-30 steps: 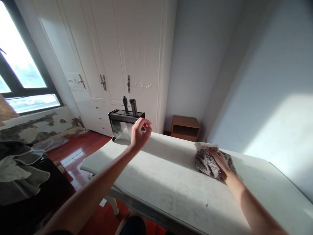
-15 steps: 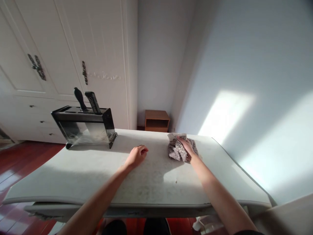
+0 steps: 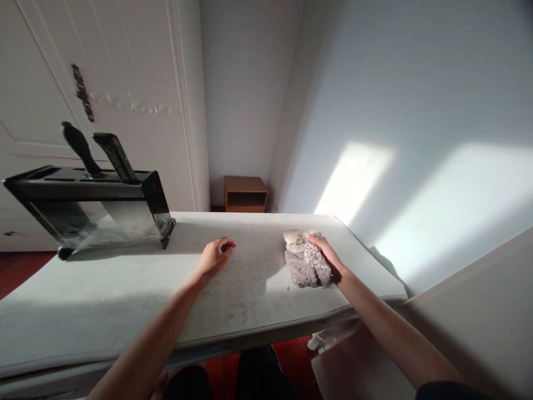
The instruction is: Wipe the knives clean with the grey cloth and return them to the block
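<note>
My right hand (image 3: 327, 256) grips the right side of a folded, fuzzy grey-brown cleaning cloth (image 3: 306, 269), which lies on the white tabletop (image 3: 241, 303). Sunlight whitens the cloth's upper part, and some of my fingers are hidden behind or in its folds. To the left, my left hand (image 3: 215, 256) hovers low over or rests on the table; which of the two I cannot tell. Its fingers are curled in, and nothing shows in them. A tiny brown speck (image 3: 287, 288) sits on the table just left of the cloth's lower corner.
At the table's back left stands a black knife holder (image 3: 91, 191) with clear sides and two black-handled tools in it. Beyond are a white wardrobe (image 3: 137, 139) and a small wooden cabinet (image 3: 245, 183). A pale wall (image 3: 375, 100) runs along the right.
The cloth in my right hand has come nearer the table's front edge and lies flatter. My view has turned right, so the knife holder appears further left. The left hand stays curled.
</note>
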Demonstrator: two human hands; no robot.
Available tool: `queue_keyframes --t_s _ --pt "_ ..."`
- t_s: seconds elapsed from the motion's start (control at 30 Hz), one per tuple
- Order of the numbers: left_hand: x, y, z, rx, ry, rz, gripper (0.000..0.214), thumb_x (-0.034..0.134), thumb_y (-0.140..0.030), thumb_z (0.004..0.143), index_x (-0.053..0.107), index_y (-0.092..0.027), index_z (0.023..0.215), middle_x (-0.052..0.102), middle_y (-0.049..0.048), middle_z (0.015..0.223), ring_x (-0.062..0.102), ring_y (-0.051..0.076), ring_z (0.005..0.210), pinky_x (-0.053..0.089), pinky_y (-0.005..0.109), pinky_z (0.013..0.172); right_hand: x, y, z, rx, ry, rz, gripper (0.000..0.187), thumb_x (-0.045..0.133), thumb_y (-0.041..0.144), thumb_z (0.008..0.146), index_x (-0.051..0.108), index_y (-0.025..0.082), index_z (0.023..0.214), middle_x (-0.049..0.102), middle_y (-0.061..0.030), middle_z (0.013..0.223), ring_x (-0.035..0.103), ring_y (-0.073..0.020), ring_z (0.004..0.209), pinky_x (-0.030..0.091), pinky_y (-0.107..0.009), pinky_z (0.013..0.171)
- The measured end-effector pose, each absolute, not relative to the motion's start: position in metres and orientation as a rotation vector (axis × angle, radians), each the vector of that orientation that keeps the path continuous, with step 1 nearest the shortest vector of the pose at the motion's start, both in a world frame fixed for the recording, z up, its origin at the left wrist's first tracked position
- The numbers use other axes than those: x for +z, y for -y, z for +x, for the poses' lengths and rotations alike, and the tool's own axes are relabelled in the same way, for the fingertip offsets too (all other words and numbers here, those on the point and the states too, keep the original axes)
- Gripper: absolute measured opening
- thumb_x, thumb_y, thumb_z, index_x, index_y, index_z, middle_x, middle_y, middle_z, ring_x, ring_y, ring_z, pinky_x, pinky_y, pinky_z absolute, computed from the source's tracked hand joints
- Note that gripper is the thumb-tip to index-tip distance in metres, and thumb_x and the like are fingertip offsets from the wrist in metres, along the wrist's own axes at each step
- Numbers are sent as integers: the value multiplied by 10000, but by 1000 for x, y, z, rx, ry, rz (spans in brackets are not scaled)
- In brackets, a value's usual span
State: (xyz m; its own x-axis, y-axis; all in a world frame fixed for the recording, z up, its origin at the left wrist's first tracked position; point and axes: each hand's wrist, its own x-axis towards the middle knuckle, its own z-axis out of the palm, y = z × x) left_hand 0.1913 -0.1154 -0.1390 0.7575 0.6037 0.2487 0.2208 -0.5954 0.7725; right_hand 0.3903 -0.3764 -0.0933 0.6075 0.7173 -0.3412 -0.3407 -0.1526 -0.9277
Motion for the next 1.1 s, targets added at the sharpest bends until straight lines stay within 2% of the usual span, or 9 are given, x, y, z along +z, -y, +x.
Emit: queue_keyframes --t_s 0.1,0.2,0.3,0.47,0.53,0.63,0.77,0.93,1.1 --pt "-138 115 191 624 -621 2210 220 483 -280 731 678 -204 800 723 28 790 657 203 761 466 287 707 -86 394 398 890 356 -1505 421 551 561 842 653 175 977 756 -111 817 735 -274 772 591 -421 738" --pt "-137 114 192 618 -621 2219 225 484 -292 732 680 -208 802 724 25 788 660 208 767 466 287 706 -76 406 410 693 356 -1615 280 647 383 805 624 164 978 747 -93 792 718 -247 737 580 -369 714" --pt "-137 114 192 621 -625 2216 223 485 -299 720 681 -217 790 725 15 775 664 206 760 466 280 701 -67 413 429 541 366 -1652 279 668 235 764 584 147 1015 737 -73 808 708 -213 762 559 -307 712" --pt "-137 114 192 626 -626 2209 224 485 -309 712 678 -222 786 725 10 776 664 205 760 468 276 702 -57 422 460 56 359 -1813 392 655 137 707 547 161 1083 681 -163 1176 658 -268 1096 542 -347 920" --pt "-137 113 193 621 -629 2211 226 485 -310 715 678 -219 791 723 12 775 664 206 760 468 278 700 -53 425 456 -84 461 -1903 407 629 158 751 543 179 1148 607 -162 1323 570 -288 1242 483 -413 1031" --pt "-137 113 193 613 -635 2207 229 486 -315 722 678 -216 797 721 15 778 663 208 763 468 279 707 -50 426 427 -121 820 -2086 462 608 304 852 535 186 1293 524 -141 1440 492 -320 1323 390 -498 1111" --pt "-136 113 193 600 -651 2204 232 484 -323 726 675 -214 800 720 18 782 660 209 763 467 280 711 -61 420 386 -41 1503 -2263 517 582 375 884 525 242 1380 439 -88 1524 380 -315 1411 300 -505 1176" --pt "-139 112 191 605 -621 2197 239 476 -320 733 673 -212 815 726 16 814 667 205 786 467 273 715 -89 424 389 -100 1745 -2403 534 515 388 927 503 180 1418 474 -138 1489 404 -323 1400 283 -525 1184" --pt "-141 111 191 607 -620 2216 242 476 -329 738 672 -210 814 725 18 809 663 204 779 471 277 726 -104 455 417 -182 1717 -2454 576 450 397 960 394 177 1489 402 -122 1534 364 -314 1425 285 -546 1184"
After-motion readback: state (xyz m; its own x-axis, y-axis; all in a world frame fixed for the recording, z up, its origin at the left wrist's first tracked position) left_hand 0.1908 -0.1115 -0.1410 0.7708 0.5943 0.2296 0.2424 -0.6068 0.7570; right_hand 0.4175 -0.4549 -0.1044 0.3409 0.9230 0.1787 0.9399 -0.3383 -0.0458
